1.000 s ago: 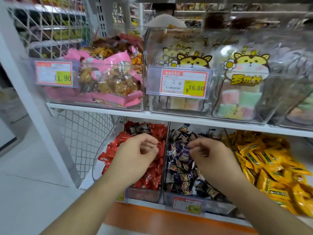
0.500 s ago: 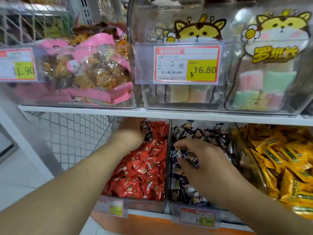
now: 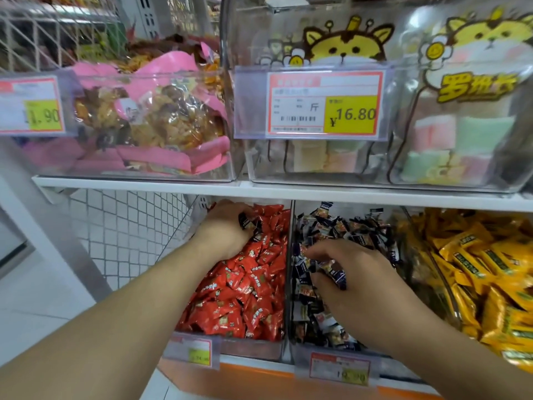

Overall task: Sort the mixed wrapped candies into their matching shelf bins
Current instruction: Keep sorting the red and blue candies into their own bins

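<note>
On the lower shelf three clear bins stand side by side: red-wrapped candies [image 3: 245, 287] on the left, dark navy-wrapped candies [image 3: 340, 226] in the middle, yellow-wrapped candies [image 3: 473, 272] on the right. My left hand [image 3: 225, 229] reaches deep into the back of the red bin and its fingers curl round a dark wrapped candy [image 3: 245, 220]. My right hand [image 3: 352, 272] is in the middle bin, fingers curled on several dark candies [image 3: 331, 269].
The white shelf board [image 3: 259, 190] sits just above my hands. On it stand clear bins of pink snack bags [image 3: 161, 125] and pastel marshmallow bags [image 3: 473, 134]. A price tag [image 3: 323, 102] hangs in front. White wire mesh [image 3: 124, 223] closes the left side.
The camera has moved closer to the shelf. My left hand went from the front of the red bin to its back. My right hand sank lower into the dark candies.
</note>
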A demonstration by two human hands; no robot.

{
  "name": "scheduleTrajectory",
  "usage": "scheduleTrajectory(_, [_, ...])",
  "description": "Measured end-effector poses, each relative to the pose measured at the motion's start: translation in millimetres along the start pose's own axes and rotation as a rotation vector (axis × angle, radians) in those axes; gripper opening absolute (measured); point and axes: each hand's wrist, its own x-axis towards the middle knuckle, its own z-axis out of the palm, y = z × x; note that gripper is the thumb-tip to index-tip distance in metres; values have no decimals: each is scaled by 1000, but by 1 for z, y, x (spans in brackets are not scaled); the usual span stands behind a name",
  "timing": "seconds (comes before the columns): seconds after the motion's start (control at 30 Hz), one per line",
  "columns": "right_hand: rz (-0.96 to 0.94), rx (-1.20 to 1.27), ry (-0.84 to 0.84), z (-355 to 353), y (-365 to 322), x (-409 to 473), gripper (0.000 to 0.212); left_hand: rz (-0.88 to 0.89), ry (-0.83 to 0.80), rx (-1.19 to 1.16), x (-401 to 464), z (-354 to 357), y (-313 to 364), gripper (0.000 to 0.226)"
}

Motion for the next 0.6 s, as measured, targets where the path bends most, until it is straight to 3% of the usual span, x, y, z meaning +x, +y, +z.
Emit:
scheduleTrajectory(0.2, [-4, -16, 0, 0, 1, 0, 36, 31, 54, -55, -1, 7, -5, 27])
scheduleTrajectory(0.47, [-6, -3, -13, 0, -2, 0, 35, 138, 262, -246, -22, 8, -6, 32])
scheduleTrajectory(0.6, [16, 31, -14, -2, -6, -1, 35, 152, 266, -329, -55, -4, 6, 31])
